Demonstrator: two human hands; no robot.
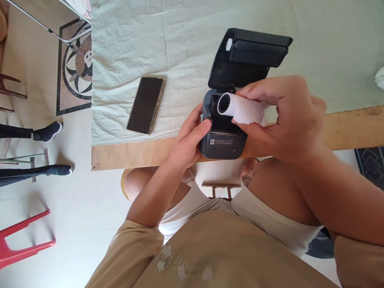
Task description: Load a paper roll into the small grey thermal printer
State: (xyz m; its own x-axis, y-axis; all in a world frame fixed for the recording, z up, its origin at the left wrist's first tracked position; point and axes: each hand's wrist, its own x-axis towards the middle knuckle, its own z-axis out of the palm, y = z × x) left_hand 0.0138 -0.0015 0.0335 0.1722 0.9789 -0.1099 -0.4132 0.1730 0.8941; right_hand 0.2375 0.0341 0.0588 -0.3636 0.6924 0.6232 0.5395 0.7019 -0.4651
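A black portable label printer [220,146] rests at the table's front edge with its lid [255,52] swung up and back. My left hand [192,138] grips the printer's left side, thumb on its upper rim. Between the thumb and fingers of my right hand [285,116] is a white paper roll [244,108] on a hollow core, tilted over the printer's open compartment. The core's open end faces left. My right hand hides the roll's other end and the printer's right side.
A smartphone [146,105] with a dark screen lies left of the printer on the pale green cloth [180,48]. The wooden table edge [132,154] runs along the front. On the floor at left are another person's feet [48,131] and a red stool [27,240].
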